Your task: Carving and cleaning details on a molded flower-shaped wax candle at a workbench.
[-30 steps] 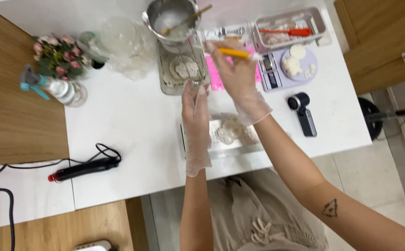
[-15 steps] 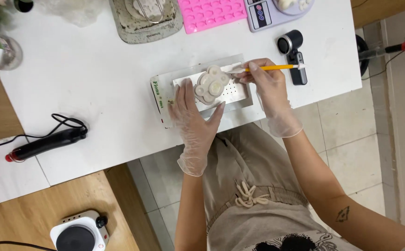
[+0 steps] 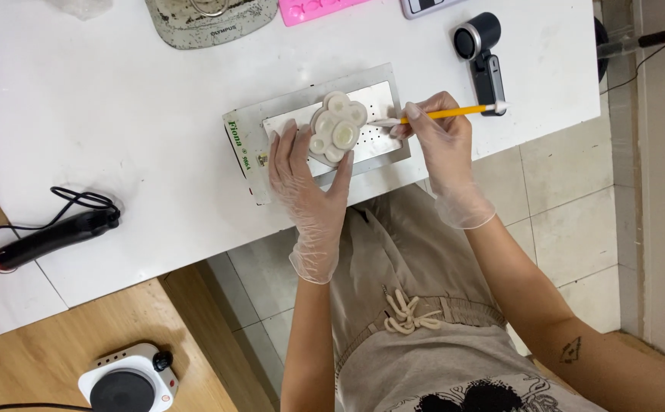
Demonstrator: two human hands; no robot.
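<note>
Cream, paw-shaped mould (image 3: 338,127), likely soft and light, steadied at its near edge by the open gloved left hand (image 3: 307,183); right hand (image 3: 439,137) pinches a yellow-handled brush (image 3: 443,114).

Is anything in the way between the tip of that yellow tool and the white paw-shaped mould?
Nothing visible. The right hand holds the yellow tool with its tip beside the white mould, over bare metal tray. The left hand steadies the mould from the opposite side.

Bright, even light; soft shadows, sharp focus.
</note>
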